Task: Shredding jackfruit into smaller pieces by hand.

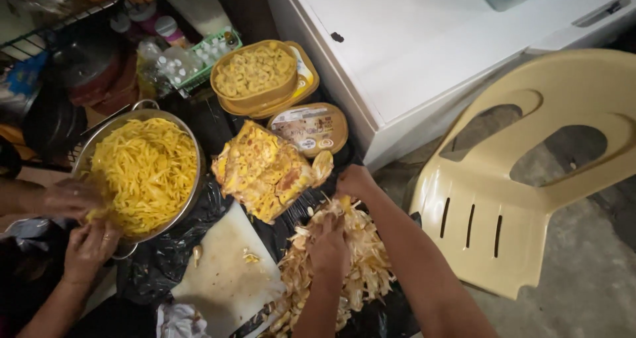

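Pile of pale fibrous peelings (344,272): heaped on black plastic sheeting (165,258) on the floor, near centre. Judged light, limp, springy and likely sticky; best gathered in loose handfuls from the edges. Left hand (329,245) is pressed into the heap, fingers buried and seemingly closed on strands; right hand (354,181) rests at the heap's far edge, its grip not discernible. White cutting board (225,278) just left. Oval yellow tub (255,73) of slices, far centre; oval printed lid (311,127), beige with a label panel, near it.
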